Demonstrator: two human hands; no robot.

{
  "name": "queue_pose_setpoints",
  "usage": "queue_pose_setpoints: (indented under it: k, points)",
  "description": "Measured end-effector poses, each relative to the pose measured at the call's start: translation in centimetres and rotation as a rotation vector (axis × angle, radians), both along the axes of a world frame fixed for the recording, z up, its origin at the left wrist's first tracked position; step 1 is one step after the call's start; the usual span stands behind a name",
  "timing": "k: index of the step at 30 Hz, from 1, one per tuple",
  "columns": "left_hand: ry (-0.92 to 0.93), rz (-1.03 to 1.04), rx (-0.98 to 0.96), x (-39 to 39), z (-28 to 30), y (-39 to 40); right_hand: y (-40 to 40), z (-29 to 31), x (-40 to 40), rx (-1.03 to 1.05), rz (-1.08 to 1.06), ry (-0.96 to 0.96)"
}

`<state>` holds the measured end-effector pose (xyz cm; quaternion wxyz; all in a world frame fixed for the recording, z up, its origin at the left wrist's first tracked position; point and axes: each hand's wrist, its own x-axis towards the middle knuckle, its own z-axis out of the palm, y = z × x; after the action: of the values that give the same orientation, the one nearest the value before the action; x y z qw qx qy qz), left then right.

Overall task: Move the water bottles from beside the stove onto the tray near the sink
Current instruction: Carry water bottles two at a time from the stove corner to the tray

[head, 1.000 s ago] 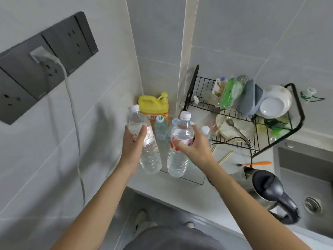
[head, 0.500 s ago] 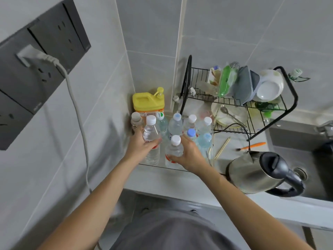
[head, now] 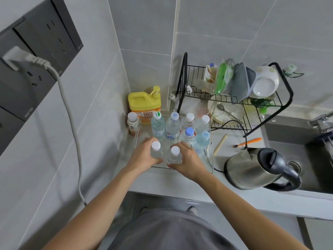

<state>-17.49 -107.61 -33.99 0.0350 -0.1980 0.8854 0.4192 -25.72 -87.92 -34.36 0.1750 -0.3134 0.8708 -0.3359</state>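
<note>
Two clear water bottles with white caps stand upright at the front of a clear plastic tray [head: 211, 159] on the counter. My left hand [head: 142, 156] grips the left bottle [head: 156, 150]. The right bottle [head: 174, 156] is held by my right hand [head: 189, 159]. Behind them several more water bottles [head: 172, 124] with white and blue caps fill the tray's back rows.
A yellow detergent jug [head: 144, 101] and a small brown drink bottle [head: 133, 123] stand by the left wall. A black dish rack [head: 234, 98] with bowls sits behind the tray. A steel kettle [head: 255, 168], chopsticks [head: 220, 144] and the sink [head: 302, 152] lie to the right.
Both hands have lowered their bottles from above the counter down into the front of the tray, where the bottles now stand upright. The view has tilted down.
</note>
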Motion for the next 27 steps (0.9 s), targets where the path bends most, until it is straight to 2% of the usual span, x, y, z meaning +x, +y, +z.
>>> queue_pose_setpoints:
  k: [4,7,11,22,27]
  points:
    - [0.078,-0.012,-0.121,-0.1,1.2,-0.6,0.8,0.7,-0.6,0.072,0.031,0.134]
    - [0.056,-0.072,-0.216,0.1,2.2,-0.6,0.9,1.8,-1.0,0.170,0.061,0.267]
    - [0.041,-0.124,-0.312,0.2,3.0,-0.3,0.0,3.8,-1.3,0.280,0.143,0.339]
    - [-0.022,-0.109,-0.364,-3.8,3.9,-2.4,-4.5,6.3,-6.5,0.459,0.289,0.540]
    - [-0.011,-0.128,-0.353,-6.5,4.7,-2.6,-5.6,6.6,-8.5,0.537,0.253,0.549]
